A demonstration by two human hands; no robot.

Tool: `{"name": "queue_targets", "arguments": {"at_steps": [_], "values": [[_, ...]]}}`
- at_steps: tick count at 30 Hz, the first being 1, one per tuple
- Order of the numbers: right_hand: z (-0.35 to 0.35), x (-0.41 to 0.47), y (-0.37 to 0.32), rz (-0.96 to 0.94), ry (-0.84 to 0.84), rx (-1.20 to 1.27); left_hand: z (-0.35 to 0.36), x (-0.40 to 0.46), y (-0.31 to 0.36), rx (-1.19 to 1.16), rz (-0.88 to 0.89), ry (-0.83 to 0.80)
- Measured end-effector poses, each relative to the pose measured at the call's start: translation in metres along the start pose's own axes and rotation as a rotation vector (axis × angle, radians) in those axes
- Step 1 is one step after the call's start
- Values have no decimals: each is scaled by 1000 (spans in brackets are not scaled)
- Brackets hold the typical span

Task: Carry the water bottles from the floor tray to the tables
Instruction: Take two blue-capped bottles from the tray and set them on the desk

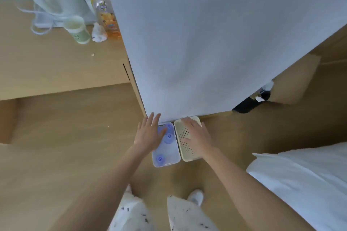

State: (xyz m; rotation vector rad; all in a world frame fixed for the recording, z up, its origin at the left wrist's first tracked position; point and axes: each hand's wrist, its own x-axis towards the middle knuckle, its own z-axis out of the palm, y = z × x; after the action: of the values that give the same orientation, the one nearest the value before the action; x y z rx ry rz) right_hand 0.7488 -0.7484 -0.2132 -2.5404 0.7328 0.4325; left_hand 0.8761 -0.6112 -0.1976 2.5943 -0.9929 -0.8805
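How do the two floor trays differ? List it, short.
The bluish tray holds water bottles seen from above, at least three blue caps; the cream tray holds none that show. The cream tray has a perforated floor; the bluish tray shows no holes. The left hand hovers over the bluish tray, the right hand over the cream tray. Both are rectangular, side by side on the floor.

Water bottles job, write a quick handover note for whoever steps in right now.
Left hand: open, fingers straight, reaching over the clear tray on the floor, holding nothing.
Right hand: open, over the cream tray beside it, holding nothing.
Three blue bottle caps show in the clear tray: one near, one middle, one far.
Done: nothing visible on a table yet.
Left: lift those bottles and carry them to the tables.
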Motion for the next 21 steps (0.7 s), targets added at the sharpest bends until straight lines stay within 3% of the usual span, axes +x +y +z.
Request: {"name": "queue_targets", "arguments": {"at_steps": [2, 8, 15, 18, 21], "values": [[3, -2, 9, -6, -17, 38, 19, -17, 4, -76, -62, 33], [32, -14, 19, 104, 58, 478, 71, -53, -10, -133, -230, 41], [83, -14, 62, 188, 74, 612, 133, -41, -36, -310, -318, 85], [114, -2, 86, 203, 94, 623, 168, -30, -51, -549, -444, 198], [145, 23, 109, 174, 96, 553, 207, -18, -76, -596, -472, 292]]}}
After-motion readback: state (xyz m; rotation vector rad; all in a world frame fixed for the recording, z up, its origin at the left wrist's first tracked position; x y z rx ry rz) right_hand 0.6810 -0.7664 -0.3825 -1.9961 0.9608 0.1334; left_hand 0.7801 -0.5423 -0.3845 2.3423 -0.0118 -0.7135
